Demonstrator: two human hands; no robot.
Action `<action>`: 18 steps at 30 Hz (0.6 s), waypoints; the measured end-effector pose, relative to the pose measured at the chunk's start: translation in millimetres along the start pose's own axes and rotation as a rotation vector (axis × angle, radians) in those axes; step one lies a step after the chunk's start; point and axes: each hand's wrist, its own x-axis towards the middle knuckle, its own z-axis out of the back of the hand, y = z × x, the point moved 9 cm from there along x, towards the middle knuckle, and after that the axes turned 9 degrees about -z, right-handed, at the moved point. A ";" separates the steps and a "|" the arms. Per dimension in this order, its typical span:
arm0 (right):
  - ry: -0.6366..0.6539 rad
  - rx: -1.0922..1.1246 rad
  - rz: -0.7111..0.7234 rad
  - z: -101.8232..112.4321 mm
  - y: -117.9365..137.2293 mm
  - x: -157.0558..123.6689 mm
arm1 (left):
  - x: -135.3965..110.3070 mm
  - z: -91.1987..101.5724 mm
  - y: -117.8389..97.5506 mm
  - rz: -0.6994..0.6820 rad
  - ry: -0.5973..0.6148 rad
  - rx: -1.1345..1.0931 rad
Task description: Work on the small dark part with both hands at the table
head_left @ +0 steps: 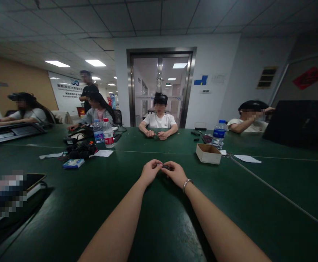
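Note:
Just above the green table, my left hand and my right hand meet at the fingertips. Between them is a small dark object, mostly covered by my right fingers. Its kind is too small to make out. My right thumb and fingers are closed round it. My left thumb and index finger are pinched together at its near end, where a tiny glint shows; whether they grip the same piece or another one is hidden. A metal bracelet circles my right wrist.
An open cardboard box and a water bottle stand to the right. Two bottles, dark gear and a small blue packet sit left. A cable crosses the right side. Several people sit around the table.

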 end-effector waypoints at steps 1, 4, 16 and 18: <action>0.016 0.049 -0.010 -0.3 -0.9 0.8 | 0.1 0.5 -0.8 0.001 0.000 -0.025; 0.040 0.159 -0.016 1.4 -0.8 2.7 | -0.6 1.7 -4.8 0.016 0.004 -0.111; 0.047 0.342 -0.065 7.6 -8.9 6.8 | 0.3 1.6 13.2 0.075 0.008 -0.125; 0.048 0.376 -0.078 8.2 -11.7 7.3 | -0.4 0.3 13.0 0.079 0.018 -0.125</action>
